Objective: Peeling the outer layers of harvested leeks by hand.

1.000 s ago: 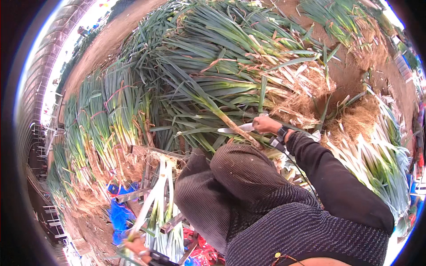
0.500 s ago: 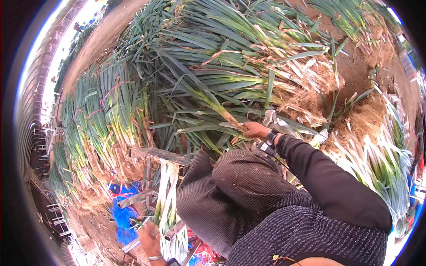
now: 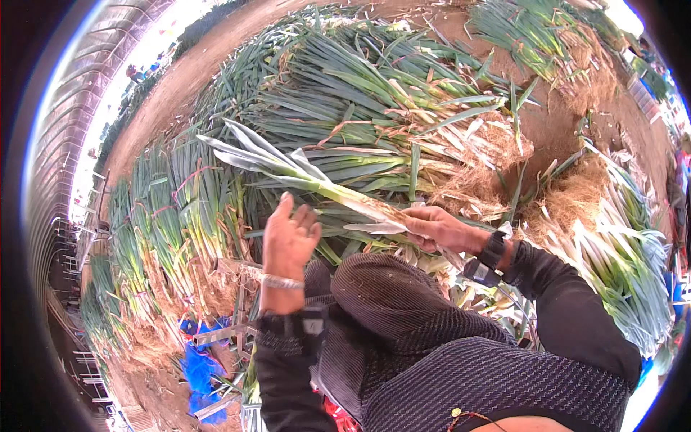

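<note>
My right hand (image 3: 439, 229) is closed around the pale lower end of a leek (image 3: 335, 193). The leek slants up to the left, its green leaves spread over the pile. Beside its shaft, close to my fingers, a pale flat strip (image 3: 376, 227) sticks out; I cannot tell whether it is a peeled leaf. My left hand (image 3: 289, 237) is raised just below the leek's leaves, fingers apart and holding nothing. The leek's root end is hidden by my right hand.
A big heap of untrimmed leeks (image 3: 345, 93) lies ahead. Tied bundles (image 3: 173, 216) stand at the left. Whitish cleaned leeks (image 3: 612, 266) lie at the right. A metal frame (image 3: 223, 333) and blue plastic (image 3: 201, 371) are at the lower left.
My left hand has come up from the lower left to beside the leek. My right hand has shifted slightly right and down, and the leek in it now lies over the heap.
</note>
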The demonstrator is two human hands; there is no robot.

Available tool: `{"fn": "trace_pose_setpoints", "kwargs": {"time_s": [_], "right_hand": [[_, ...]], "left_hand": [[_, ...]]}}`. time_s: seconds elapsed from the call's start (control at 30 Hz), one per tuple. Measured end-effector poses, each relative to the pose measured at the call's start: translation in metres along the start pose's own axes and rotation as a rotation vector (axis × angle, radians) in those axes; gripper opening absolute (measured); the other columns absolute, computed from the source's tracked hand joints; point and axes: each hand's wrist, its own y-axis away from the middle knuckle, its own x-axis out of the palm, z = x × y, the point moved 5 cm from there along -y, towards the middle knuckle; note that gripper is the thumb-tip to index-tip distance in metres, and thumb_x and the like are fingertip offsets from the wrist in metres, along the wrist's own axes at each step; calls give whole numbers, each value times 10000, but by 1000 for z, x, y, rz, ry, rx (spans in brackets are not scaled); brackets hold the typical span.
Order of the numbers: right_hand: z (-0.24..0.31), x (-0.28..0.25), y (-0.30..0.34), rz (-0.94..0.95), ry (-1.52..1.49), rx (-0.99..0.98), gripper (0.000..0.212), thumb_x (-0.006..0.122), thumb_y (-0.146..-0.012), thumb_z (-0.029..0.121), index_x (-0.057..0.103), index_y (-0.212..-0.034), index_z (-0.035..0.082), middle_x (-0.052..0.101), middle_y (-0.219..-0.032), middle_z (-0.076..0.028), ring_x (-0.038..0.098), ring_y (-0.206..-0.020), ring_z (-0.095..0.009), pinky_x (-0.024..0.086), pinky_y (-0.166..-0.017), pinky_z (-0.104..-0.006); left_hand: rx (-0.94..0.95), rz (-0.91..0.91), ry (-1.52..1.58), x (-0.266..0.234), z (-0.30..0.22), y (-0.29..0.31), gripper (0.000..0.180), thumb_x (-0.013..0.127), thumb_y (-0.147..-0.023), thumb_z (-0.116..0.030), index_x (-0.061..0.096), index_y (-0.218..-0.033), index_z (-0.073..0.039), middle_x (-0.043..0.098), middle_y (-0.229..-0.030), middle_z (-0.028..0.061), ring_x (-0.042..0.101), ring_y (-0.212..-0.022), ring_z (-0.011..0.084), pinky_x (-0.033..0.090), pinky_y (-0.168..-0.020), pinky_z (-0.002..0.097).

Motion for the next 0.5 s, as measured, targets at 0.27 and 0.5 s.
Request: {"fn": "trace_pose_setpoints", "kwargs": {"time_s": [0.27,0.5], "right_hand": [[-12,-6,-1,14,212,-1,408,559,-959,223,465,-1318,55,534,-798,34,505,-667,-36,443,-578,-199],[15,38,-94,-23,128,-195,392,621,-921,181,491,-1257,26,596,-968,-21,548,-864,-86,478,-773,-249]], "left_hand": [[149,159,186,26,15,-32,251,670,-875,-173,569,-1097,-113,608,-997,15,589,-919,187,466,-772,400],[176,208,83,26,22,-39,215,688,-817,-40,622,-1021,-58,685,-978,91,645,-912,217,515,-756,367]]}}
